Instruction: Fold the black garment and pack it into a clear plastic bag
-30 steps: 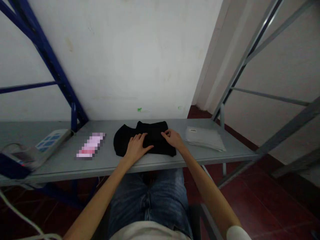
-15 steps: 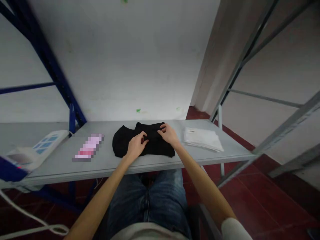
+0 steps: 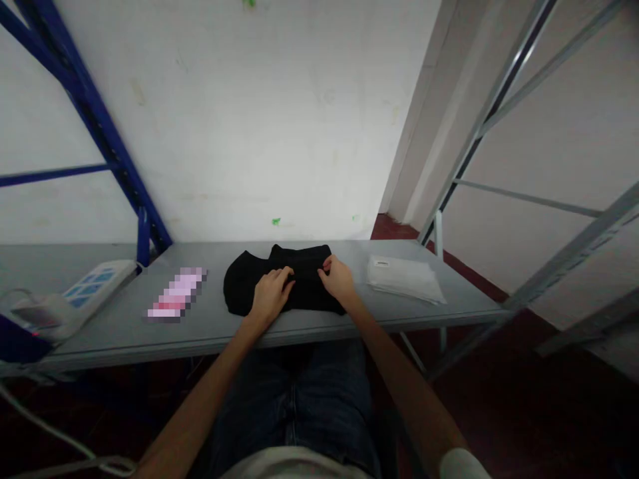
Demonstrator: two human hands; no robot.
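A black cloth piece (image 3: 307,256) lies on the grey table, rounded at its left end and straighter-edged at the right. It could be a garment, but its kind cannot be made out. My left hand (image 3: 271,293) rests over its middle, thumb and fingers bent together on the fabric. Across from it, my right hand (image 3: 338,279) is at the cloth's right part, fingers curled in and thumb close to them, pinching at the fabric. Both hands partly cover the cloth.
To the right lies a stack of flat white packets (image 3: 407,278) with a small label. A blurred-out pink item (image 3: 177,294) is on the left, beyond it a white power strip (image 3: 94,289) with a cable. Blue (image 3: 114,153) and grey metal frames (image 3: 479,136) flank the grey table (image 3: 200,339).
My right hand has drawn its fingers in and shifted slightly down onto the cloth. My left hand's fingers have closed a little. The cloth has barely moved.
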